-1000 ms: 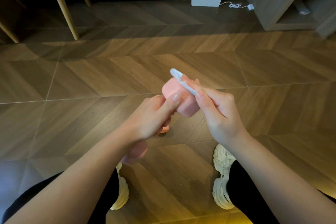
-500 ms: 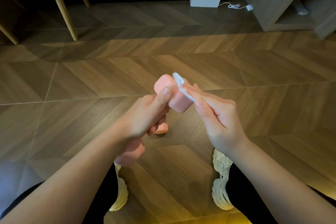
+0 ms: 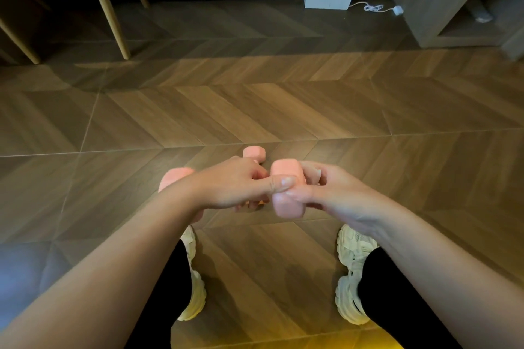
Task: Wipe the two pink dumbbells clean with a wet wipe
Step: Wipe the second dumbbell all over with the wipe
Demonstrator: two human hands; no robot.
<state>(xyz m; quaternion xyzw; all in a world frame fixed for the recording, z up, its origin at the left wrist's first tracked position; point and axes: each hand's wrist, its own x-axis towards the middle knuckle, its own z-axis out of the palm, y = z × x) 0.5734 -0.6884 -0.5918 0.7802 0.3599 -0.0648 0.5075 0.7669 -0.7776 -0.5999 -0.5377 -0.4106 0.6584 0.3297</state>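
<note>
Because its handle is buried in the grip of your left hand (image 3: 235,187), you see only the two blocky ends of the dumbbell (image 3: 285,176), held roughly level above the floor (image 3: 255,99). Treat it as dense and heavy for its size, and rigid, with a smooth coating that likely turns slick once damp. The handle is the sure place to hold, so let the left hand carry the weight. Between and behind the hands, the second dumbbell (image 3: 254,151) lies on the floor with one end showing and the rest covered. Further right, your right hand (image 3: 334,193) curls round the right-side end, thumb beneath. You cannot make out the wet wipe; it is probably pressed under those fingers. Both hands are slightly blurred.
</note>
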